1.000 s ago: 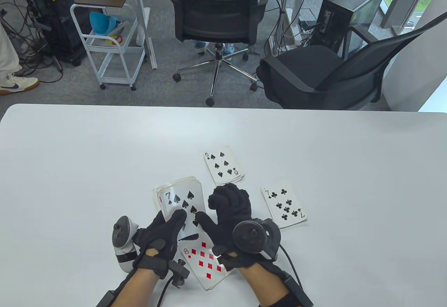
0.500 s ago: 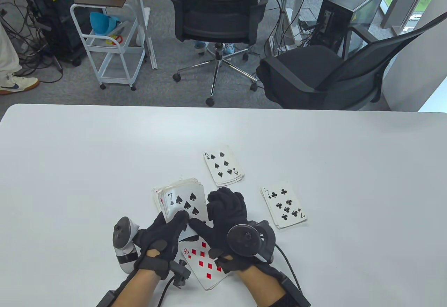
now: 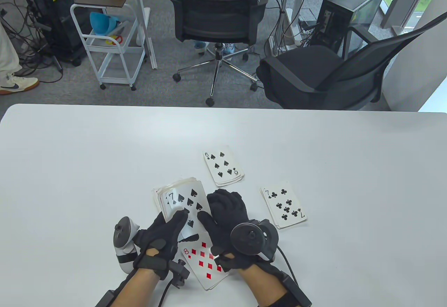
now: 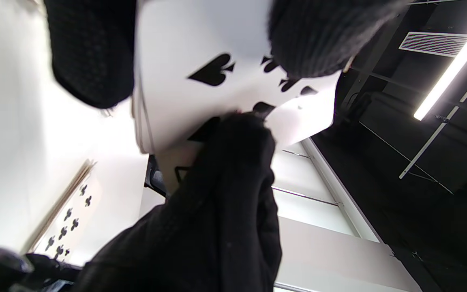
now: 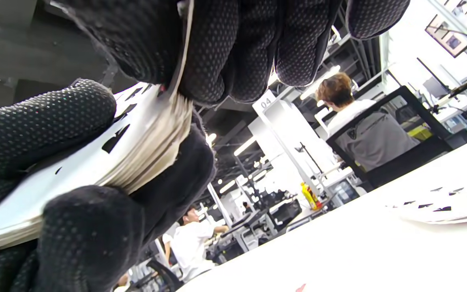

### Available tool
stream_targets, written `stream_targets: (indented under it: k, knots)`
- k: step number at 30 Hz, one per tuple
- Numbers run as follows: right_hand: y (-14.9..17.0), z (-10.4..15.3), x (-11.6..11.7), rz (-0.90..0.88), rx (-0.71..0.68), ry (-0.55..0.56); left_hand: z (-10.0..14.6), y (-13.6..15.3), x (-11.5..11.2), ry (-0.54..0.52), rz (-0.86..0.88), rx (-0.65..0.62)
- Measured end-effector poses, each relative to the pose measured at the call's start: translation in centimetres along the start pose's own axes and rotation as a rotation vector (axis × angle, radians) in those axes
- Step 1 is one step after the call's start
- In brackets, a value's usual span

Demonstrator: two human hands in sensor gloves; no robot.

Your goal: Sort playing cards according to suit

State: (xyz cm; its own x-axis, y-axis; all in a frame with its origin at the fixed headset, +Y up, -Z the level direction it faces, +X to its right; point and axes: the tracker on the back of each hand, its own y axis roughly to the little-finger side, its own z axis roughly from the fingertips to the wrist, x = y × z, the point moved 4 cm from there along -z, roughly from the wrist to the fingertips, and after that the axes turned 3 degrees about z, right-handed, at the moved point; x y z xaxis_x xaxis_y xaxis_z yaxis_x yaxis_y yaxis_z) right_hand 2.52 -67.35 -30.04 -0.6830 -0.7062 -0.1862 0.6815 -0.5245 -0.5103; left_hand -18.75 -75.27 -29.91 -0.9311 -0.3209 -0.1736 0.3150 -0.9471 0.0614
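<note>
Two hands on one deck (image 3: 176, 199), held just above the table (image 3: 70, 164) near its near edge, centre. The left hand (image 3: 164, 232) grips the deck from below, thumb on the top card. That top card, the 7 of spades (image 3: 187, 204), is slid off to the right, long axis running near-to-far, and the right hand (image 3: 225, 216) pinches its right edge, fingers curled.

The spades pile (image 3: 223, 165), 6 on top, lies just far-right of the right hand, which is nearer to it, so it likely carries the 7 there. Clubs pile (image 3: 283, 205) lies right; the diamonds pile (image 3: 204, 260) sits near, under the wrists.
</note>
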Motion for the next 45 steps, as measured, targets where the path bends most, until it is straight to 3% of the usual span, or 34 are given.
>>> stream_targets:
  k: [4,8,14,19,24,29,36,40,45]
  knots:
    - [1.1,-0.2,0.9,0.017,0.061,-0.120,0.2,-0.3,0.6,-0.046,-0.023,0.006]
    - [1.7,-0.5,0.6,0.006,0.083,-0.124,0.2,-0.6,1.2,-0.066,-0.013,0.001]
    - [3.6,-0.9,-1.3,0.022,0.150,-0.039,0.2,-1.3,1.6,-0.073,0.028,-0.026]
    - [7.2,-1.2,-3.2,0.031,0.321,0.035,0.1,-2.5,1.7,-0.074,0.060,-0.072]
    - [11.4,-2.7,-3.7,0.141,0.495,0.016,0.2,-3.2,2.0,-0.085,0.084,-0.097]
    - [13.8,-6.8,-1.7,0.270,0.592,-0.193,0.3,-3.4,2.1,-0.090,0.090,-0.103]
    - [14.4,-12.6,2.0,0.355,0.598,-0.354,0.1,-3.3,2.0,-0.080,0.087,-0.099]
    - [15.6,-13.9,5.6,0.321,0.644,-0.478,0.0,-3.0,1.5,-0.055,0.084,-0.090]
    - [16.1,-14.1,8.7,0.665,0.631,-0.519,0.1,-3.1,0.8,-0.017,0.074,-0.093]
